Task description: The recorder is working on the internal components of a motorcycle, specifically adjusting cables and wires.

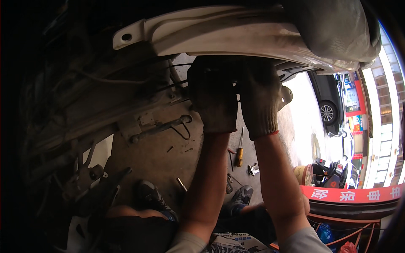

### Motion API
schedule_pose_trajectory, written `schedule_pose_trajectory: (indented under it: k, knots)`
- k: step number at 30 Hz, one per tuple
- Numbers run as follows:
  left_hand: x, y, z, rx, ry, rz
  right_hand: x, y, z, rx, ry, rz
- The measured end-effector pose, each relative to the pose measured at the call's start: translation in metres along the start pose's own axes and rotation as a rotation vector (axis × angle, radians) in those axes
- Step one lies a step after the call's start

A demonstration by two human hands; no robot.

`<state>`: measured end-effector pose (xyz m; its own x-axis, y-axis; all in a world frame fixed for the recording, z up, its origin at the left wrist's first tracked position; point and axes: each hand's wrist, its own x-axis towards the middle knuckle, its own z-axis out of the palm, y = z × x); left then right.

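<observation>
Both my arms reach up in front of me into the shadow beneath a pale curved car body panel (228,33). My left hand (214,101), in a light knit work glove with a red-edged cuff, is raised under the panel's lower edge. Close beside it on the right is my right hand (260,99), gloved the same way. The fingers of both hands are lost in the dark, so what they touch or hold is hidden. Thin dark cables (175,85) run toward the left hand from the side. A large grey rounded part (337,31) hangs at the panel's right end.
On the floor below lie a yellow-handled screwdriver (239,157), a metal tube-shaped tool (181,184) and small metal pieces. A dark bar with a wire loop (160,128) is at left. A red banner strip (350,194) and a parked black car (327,101) are at right.
</observation>
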<state>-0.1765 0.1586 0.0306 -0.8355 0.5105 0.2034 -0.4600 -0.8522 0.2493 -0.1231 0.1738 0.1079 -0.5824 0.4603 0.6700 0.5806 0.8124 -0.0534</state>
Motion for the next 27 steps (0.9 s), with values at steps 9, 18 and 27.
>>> schedule_pose_trajectory:
  k: [9,18,27]
  knots:
    - [0.005,-0.016,-0.013,-0.022,-0.065,0.029,0.005,-0.004,-0.007,0.527,-0.044,0.533]
    - [0.001,-0.006,0.001,-0.756,0.083,-0.295,0.001,0.002,-0.002,0.473,0.014,0.504]
    - [0.0,-0.01,-0.002,-0.533,0.027,-0.139,0.005,0.002,-0.003,0.532,-0.039,0.521]
